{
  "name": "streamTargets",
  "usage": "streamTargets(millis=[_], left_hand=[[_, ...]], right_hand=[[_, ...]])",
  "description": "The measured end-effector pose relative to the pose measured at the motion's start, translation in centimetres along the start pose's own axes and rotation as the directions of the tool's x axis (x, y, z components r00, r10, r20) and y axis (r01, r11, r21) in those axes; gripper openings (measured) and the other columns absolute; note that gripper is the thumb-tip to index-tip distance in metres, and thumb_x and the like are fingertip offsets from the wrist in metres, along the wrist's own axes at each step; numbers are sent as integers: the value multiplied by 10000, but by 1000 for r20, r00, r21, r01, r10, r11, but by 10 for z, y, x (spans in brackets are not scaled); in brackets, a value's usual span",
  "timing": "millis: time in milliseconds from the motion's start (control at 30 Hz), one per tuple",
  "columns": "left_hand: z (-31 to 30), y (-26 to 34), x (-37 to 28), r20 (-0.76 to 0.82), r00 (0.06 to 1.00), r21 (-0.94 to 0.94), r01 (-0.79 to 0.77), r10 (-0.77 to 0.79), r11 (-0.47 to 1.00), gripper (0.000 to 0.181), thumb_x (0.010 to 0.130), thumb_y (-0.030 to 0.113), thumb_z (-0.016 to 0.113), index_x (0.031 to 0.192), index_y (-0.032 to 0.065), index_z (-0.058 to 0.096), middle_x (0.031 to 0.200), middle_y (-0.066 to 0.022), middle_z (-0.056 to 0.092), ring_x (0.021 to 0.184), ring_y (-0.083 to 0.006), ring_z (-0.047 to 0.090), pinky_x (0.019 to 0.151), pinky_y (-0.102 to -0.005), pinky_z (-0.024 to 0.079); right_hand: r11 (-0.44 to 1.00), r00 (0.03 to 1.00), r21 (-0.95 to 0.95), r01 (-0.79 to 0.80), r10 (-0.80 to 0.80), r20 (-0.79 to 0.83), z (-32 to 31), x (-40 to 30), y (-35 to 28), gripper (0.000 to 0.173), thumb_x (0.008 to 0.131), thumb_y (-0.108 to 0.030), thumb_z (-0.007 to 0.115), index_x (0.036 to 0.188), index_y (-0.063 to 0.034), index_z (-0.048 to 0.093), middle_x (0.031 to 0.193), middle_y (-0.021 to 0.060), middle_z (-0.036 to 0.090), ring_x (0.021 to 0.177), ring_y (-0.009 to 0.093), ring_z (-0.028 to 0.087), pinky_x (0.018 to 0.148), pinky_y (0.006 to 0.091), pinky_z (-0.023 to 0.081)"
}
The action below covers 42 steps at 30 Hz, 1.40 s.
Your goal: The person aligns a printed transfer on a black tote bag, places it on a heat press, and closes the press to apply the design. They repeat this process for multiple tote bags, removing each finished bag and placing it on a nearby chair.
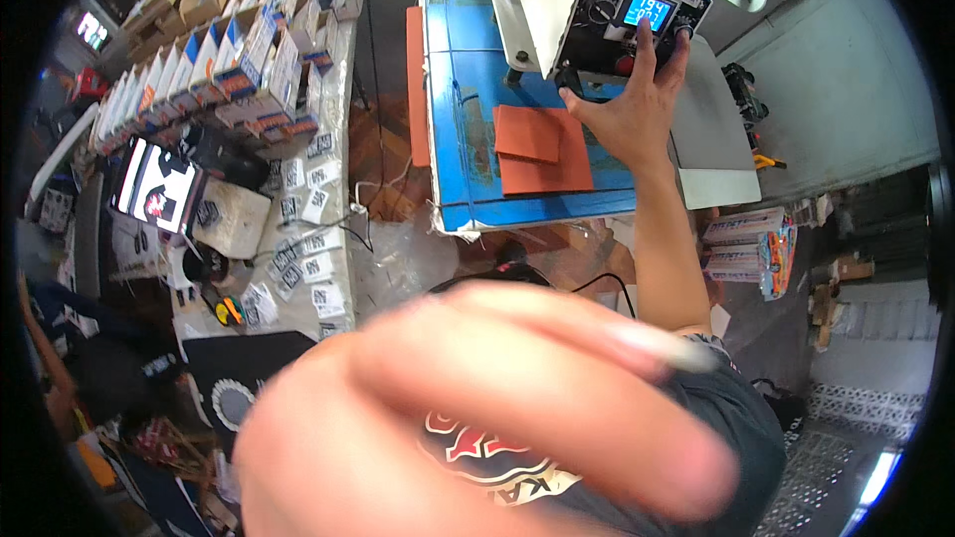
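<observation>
My right hand (634, 123) reaches over the control box of a heat press (600, 52), fingers spread. Its index fingertip lies at the lower edge of the lit digital display (647, 9), and another fingertip is by the knob at the panel's right. The thumb is at the lower left corner of the box. Close to the camera, my left hand (462, 388) is large and blurred, its fingers bent and pointing right; whether it holds anything is unclear. Under the press is a blue-covered table (462, 142), where a small orange-red pad (526, 134) overlaps a larger one (552, 177).
Left of a floor gap, a worktable (336, 89) carries rows of cardboard bins (231, 60), a lit screen (157, 186), scattered printed-code labels (317, 201) and black fabric (224, 365). Another person's arm (48, 358) shows at far left. Long boxes (746, 239) are stacked at right.
</observation>
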State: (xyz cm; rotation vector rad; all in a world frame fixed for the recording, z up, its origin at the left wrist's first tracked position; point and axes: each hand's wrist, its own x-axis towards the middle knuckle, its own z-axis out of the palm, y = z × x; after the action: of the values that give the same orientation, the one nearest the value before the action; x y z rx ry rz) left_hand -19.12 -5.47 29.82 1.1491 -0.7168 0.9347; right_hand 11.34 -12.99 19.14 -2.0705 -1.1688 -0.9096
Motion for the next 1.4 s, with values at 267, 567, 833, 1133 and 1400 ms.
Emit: streamTargets(millis=[267,567,833,1133,1400], left_hand=[[75,16,-6,-135,989,87,-41,53,995,548,1039,517,472,1174,4,608,1133,-175,590,1023,-316,635,902,-504,532],[222,2,-16,-240,900,604,-155,364,782,540,1063,469,440,1169,-34,603,1112,-207,599,1024,-308,640,875,-447,557],[317,-47,5,-373,820,789,35,434,613,535,1085,427,411,1165,-68,599,1093,-235,606,1025,-300,645,852,-397,580],[328,-66,13,56,934,883,-212,354,419,434,1033,373,538,1163,-32,628,1059,-179,631,932,-263,635,783,-369,546],[328,-84,-11,-6,995,794,-59,104,605,446,961,319,696,1278,10,639,1126,-156,657,992,-308,630,864,-438,497]], right_hand=[[996,997,-61,64,-66,-30,8,-1,-5,1226,600,-582,894,1577,-100,330,1571,383,191,1454,540,249,1173,583,293],[923,948,266,278,-218,-233,8,-6,41,729,888,-533,729,1431,-85,541,1575,318,292,1454,508,285,1168,634,255],[870,932,347,351,-361,-36,11,-16,42,241,923,-273,657,1065,-80,682,1062,129,682,968,315,676,778,447,518],[855,889,244,458,-433,-151,4,-12,38,208,865,-302,691,942,-109,684,871,64,715,754,286,690,653,436,505],[752,827,449,483,-560,47,-12,-16,56,531,772,-208,747,1248,-35,587,1169,150,655,1089,338,629,903,478,457]])
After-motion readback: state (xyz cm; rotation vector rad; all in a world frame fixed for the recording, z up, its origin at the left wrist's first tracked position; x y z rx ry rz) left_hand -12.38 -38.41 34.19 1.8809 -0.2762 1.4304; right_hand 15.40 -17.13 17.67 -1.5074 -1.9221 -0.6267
